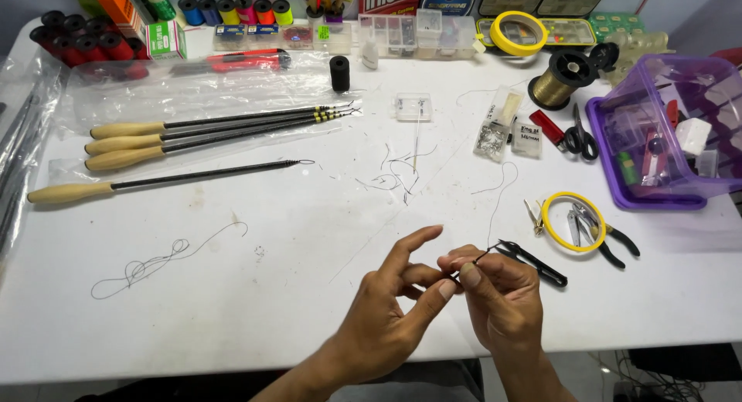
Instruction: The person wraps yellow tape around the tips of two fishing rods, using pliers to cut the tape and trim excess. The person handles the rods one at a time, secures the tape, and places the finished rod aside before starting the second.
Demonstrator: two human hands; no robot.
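Note:
My left hand (390, 309) and my right hand (495, 294) meet over the front of the white table (294, 240). Both pinch a small dark piece (462, 272) between thumb and finger, too small to identify. A thin thread (498, 193) runs up from it across the table. The left index finger sticks out straight. Black thread snips (533, 261) lie just right of my right hand.
Several rods with pale wooden handles (124, 147) lie at the left on clear plastic. A loose dark thread (154, 259) curls at front left. Pliers and a yellow ring (573, 221), scissors (580, 135), a gold thread spool (558, 79) and a purple bin (665, 131) sit at right.

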